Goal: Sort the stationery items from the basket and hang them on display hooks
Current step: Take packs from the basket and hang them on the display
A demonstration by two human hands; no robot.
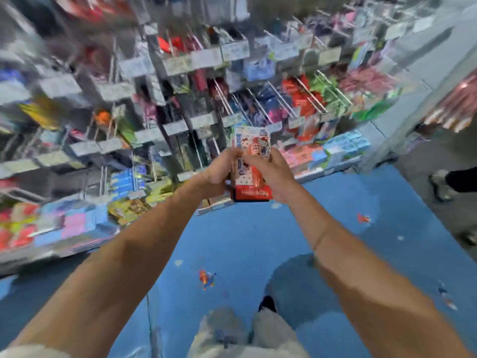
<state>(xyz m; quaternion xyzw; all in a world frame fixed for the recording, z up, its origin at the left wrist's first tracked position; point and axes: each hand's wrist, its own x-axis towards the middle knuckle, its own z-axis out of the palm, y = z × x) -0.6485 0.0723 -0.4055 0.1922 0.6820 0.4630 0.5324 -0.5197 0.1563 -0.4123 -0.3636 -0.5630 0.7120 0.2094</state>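
Observation:
Both my hands hold a small stack of red-and-white stationery packs (254, 148) with cartoon print, out in front of me at chest height. My left hand (219, 169) grips the stack's left edge, fingers curled. My right hand (271, 171) grips its right side, thumb over the front. Behind the packs stands the display rack with metal hooks (224, 96) full of hanging packets. The picture is blurred by motion. No basket is in view.
Price tags (178, 127) line the hook ends. Boxed goods fill the low shelves at left (77, 223) and right (335, 153). The blue floor (245, 241) lies below me. Another person's shoe (438, 187) is at the right edge.

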